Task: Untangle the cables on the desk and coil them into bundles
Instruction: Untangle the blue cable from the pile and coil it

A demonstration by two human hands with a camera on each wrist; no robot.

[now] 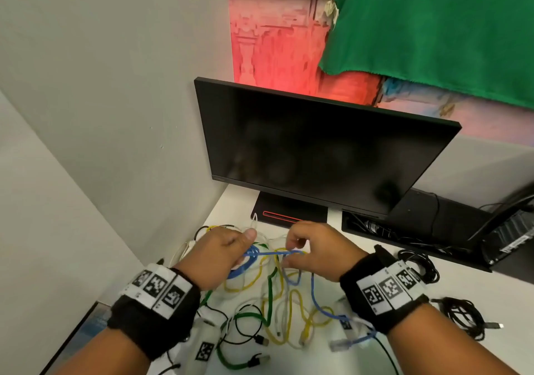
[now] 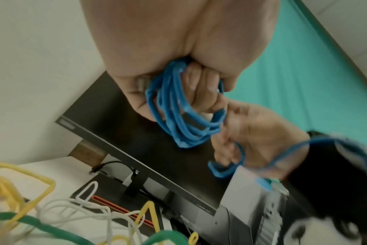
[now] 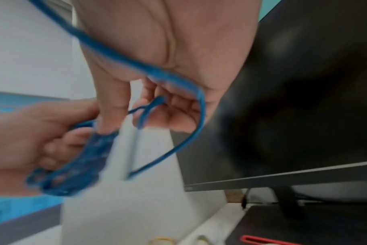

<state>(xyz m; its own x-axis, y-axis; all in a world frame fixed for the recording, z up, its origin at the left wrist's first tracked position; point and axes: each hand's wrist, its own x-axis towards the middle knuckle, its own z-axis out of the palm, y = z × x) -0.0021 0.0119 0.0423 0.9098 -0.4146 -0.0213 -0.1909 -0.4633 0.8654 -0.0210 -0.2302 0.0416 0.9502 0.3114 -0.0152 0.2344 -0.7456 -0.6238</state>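
Blue cable (image 1: 271,254): part-coiled, raised over the tangle (image 1: 277,311) mid-surface. Left hand (image 1: 222,254) fisted round the finished loops; right hand (image 1: 313,251) pinches the feeding strand. Advice: match loop size, draw slack clear of the yellow cable (image 1: 300,314), avoid twisting.

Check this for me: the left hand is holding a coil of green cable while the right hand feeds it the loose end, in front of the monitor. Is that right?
Not quite: the coil in the left hand is blue, not green, as the left wrist view shows plainly. The green cable lies loose on the desk. The rest holds: the right hand pinches the blue strand in front of the monitor.
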